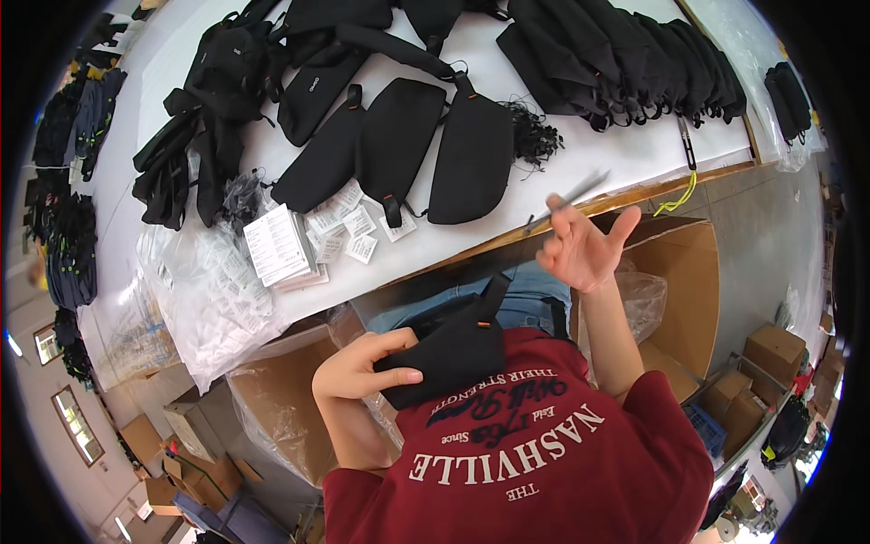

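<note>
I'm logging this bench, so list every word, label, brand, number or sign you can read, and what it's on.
Red shirt: white and dark lettering, readable, but I won't copy it.
Bag on table: pale mark, too small.
Paper stack: print too small.
Loose labels: print too small.
Held bag: none showing.

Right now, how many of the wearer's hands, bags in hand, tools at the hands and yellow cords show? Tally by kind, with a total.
Hands: 2 (left hand, right hand)
Bag in the left hand: 1
Thin tool at the right hand, blurred: 1
Yellow cord: 1
Total: 5
</note>
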Demonstrator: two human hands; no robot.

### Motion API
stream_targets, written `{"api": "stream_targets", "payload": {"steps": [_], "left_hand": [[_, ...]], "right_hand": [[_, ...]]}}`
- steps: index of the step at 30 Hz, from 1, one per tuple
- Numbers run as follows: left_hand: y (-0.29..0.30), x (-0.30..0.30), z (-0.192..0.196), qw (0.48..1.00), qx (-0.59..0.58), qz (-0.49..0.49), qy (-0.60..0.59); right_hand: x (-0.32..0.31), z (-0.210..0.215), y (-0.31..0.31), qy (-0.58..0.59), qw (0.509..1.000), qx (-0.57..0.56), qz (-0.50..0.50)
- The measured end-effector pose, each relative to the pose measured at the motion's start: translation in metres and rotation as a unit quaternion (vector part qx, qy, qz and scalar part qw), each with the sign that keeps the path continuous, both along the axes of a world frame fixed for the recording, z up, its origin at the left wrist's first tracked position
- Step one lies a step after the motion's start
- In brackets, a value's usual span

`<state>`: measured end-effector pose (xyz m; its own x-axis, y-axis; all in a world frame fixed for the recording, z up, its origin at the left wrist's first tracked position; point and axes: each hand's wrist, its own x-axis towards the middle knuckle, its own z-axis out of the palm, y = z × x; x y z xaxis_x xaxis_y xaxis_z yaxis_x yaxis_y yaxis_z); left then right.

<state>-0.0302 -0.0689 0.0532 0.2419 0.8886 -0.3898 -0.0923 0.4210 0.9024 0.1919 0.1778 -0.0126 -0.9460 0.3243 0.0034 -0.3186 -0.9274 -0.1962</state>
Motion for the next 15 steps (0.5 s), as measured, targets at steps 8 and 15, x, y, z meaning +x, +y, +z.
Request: {"api": "stream_targets", "payload": {"steps": [8,15], "left_hand": [[0.012,0.013,0.01,0.997,0.04,-0.051,0.031],[0.016,0.017,0.01,0.996,0.058,-0.058,0.034]], "right_hand": [[-0.063,0.009,0.0,-0.349,0.897,0.019,-0.272],[-0.09,0.029,-0.012,-0.342,0.897,0.085,-0.266]]}}
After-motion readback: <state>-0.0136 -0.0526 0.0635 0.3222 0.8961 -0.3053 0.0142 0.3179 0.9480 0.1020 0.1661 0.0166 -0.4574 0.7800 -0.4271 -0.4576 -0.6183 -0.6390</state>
